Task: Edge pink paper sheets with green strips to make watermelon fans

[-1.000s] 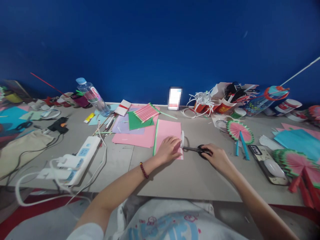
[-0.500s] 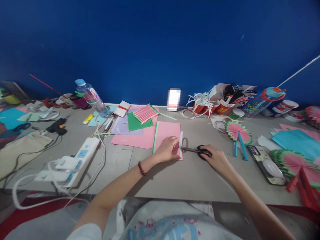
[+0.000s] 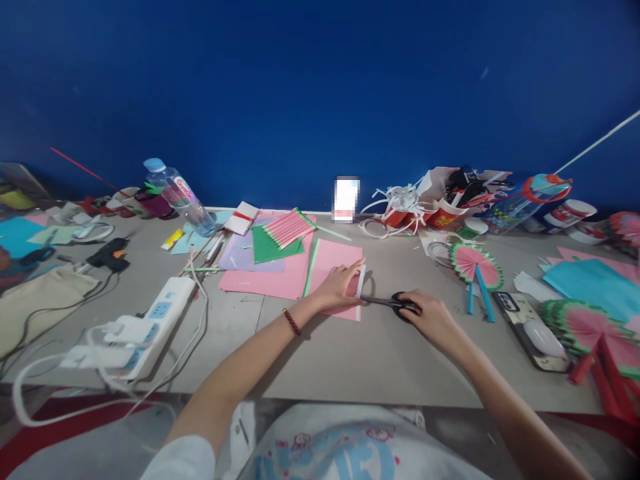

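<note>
On the grey table lies a sheet of pink paper [image 3: 337, 252] with a green strip along its left side and a white strip along its right edge. My left hand [image 3: 340, 288] holds the sheet near that right edge, thumb and fingers apart along it, and the paper between them looks darker and slightly raised. Black-handled scissors [image 3: 383, 301] are in my right hand [image 3: 427, 313], which is closed round the handles. Their blades point left and their tips reach the white-strip edge beside my left thumb. Whether the blades are apart is too small to tell.
A pleated pink paper [image 3: 290, 229] rests on green paper [image 3: 270, 251] and other sheets. At left are a power strip [image 3: 160, 320], a glue gun [image 3: 113, 255] and a tilted bottle [image 3: 183, 200]. Right stand paper cups [image 3: 445, 215], a pink-green fan [image 3: 475, 263] and a phone [image 3: 517, 320].
My left hand has shifted slightly, its fingers reaching up along the paper's right edge, which now looks a little raised. The scissors have moved slightly left with my right hand.
</note>
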### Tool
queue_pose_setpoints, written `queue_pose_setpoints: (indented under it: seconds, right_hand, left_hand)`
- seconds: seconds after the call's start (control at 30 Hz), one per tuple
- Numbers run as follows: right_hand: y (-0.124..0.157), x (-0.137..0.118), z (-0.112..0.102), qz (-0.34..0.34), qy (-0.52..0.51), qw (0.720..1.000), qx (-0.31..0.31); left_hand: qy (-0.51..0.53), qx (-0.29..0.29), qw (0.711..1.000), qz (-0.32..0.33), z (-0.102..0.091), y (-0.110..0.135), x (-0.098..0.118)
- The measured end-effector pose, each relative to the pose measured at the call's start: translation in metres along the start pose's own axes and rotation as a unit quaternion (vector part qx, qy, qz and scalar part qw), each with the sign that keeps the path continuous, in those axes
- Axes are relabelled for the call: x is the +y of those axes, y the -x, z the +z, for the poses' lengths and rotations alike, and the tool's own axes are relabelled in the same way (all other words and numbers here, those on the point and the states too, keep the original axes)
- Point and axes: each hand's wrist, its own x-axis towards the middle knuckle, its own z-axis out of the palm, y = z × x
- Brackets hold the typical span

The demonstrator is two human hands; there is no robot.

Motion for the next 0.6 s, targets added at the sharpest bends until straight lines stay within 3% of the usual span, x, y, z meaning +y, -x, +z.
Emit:
queue_pose_setpoints:
  seconds: [0.6]
  right_hand:
    - [0.0014, -0.0064, 0.0009, -0.004, 0.025, 1.000, 0.011]
  left_hand:
    - [-0.005, 0.045, 0.999, -0.004, 0.0046, 0.0042, 0.0040]
